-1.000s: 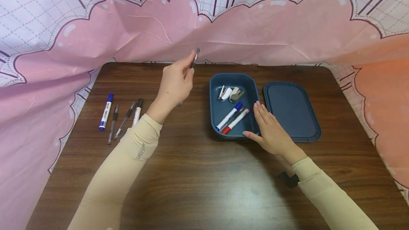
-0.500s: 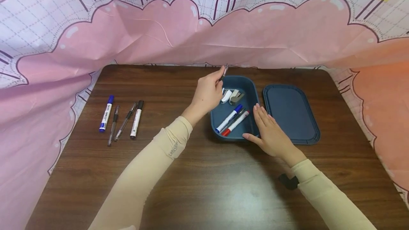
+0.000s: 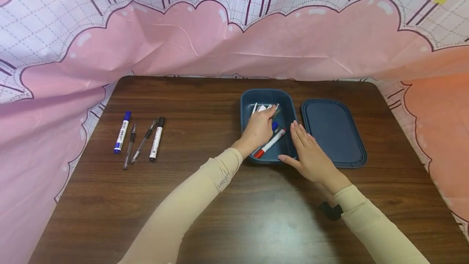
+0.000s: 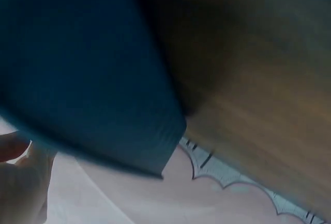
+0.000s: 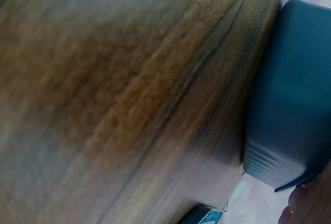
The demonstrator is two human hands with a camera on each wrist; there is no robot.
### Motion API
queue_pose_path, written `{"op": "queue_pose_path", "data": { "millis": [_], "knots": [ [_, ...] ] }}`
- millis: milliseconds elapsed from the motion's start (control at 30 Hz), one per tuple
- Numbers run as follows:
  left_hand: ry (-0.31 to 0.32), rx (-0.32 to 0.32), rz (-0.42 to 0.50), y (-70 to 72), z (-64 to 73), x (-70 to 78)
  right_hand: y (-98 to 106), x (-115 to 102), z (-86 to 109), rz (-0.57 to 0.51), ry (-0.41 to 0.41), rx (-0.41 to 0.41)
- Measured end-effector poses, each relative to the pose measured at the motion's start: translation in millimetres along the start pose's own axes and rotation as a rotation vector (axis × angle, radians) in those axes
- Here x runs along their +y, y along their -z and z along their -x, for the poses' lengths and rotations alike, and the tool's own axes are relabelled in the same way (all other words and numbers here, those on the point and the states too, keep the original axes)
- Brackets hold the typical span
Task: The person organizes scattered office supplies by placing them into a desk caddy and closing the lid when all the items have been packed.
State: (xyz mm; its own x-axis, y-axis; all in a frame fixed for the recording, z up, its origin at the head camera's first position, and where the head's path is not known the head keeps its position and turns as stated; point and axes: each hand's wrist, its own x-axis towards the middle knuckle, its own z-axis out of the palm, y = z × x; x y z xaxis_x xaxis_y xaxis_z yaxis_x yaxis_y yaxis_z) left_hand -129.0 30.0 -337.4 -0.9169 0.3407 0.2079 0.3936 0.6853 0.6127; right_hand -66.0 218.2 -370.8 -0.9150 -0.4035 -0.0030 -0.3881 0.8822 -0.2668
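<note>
My left hand (image 3: pixel 255 131) reaches over the left rim into the dark blue plastic box (image 3: pixel 284 145), pinching a pen (image 3: pixel 277 106) whose end just shows past its fingertips. My right hand (image 3: pixel 311 156) lies with straight fingers along the box's right rim, thumb at the near corner. In the box are a marker with red ends (image 3: pixel 271 143), a mostly covered blue-capped marker (image 3: pixel 275 126) and small white items (image 3: pixel 261 108) partly hidden by the left hand. The box wall (image 4: pixel 93 79) fills much of the left wrist view; its outer side (image 5: pixel 289 94) appears in the right wrist view.
A matching dark blue lid (image 3: pixel 334 133) lies right of the box. On the left of the wooden table (image 3: pixel 220 223) are a blue-capped marker (image 3: pixel 122 133), two dark-gripped pens (image 3: pixel 130 146) and a black-capped marker (image 3: pixel 156 139). A pink patterned cloth (image 3: pixel 293 44) hangs behind.
My left hand has carried the pen rightward and down into the box, uncovering the black-capped marker on the left. The right hand stays at the box's rim.
</note>
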Motion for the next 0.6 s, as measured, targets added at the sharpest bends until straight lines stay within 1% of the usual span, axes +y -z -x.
{"op": "queue_pose_path", "data": {
  "millis": [100, 167, 333, 433, 500, 600],
  "knots": [
    [-0.014, -0.041, -0.036, -10.5, 1.5, -2.5, 1.1, -0.6, -0.2, 0.004, -0.004, -0.008],
    [-0.010, -0.074, -0.038, -15.8, 2.6, -3.9, 1.4, -0.9, -0.2, 0.003, -0.008, -0.013],
    [0.029, -0.175, -0.062, -23.5, 4.6, -4.9, 0.6, 0.1, -0.2, 0.008, -0.007, -0.012],
    [0.031, -0.224, -0.114, -27.8, 5.4, -4.8, -0.3, 0.7, -0.2, 0.010, -0.006, -0.007],
    [0.019, -0.249, -0.146, -30.2, 6.2, -4.4, -0.7, 0.9, -0.2, 0.008, -0.003, -0.004],
    [0.001, -0.266, -0.176, -33.4, 6.7, -3.4, -0.5, 1.0, 0.1, 0.002, -0.004, -0.003]
  ]
}}
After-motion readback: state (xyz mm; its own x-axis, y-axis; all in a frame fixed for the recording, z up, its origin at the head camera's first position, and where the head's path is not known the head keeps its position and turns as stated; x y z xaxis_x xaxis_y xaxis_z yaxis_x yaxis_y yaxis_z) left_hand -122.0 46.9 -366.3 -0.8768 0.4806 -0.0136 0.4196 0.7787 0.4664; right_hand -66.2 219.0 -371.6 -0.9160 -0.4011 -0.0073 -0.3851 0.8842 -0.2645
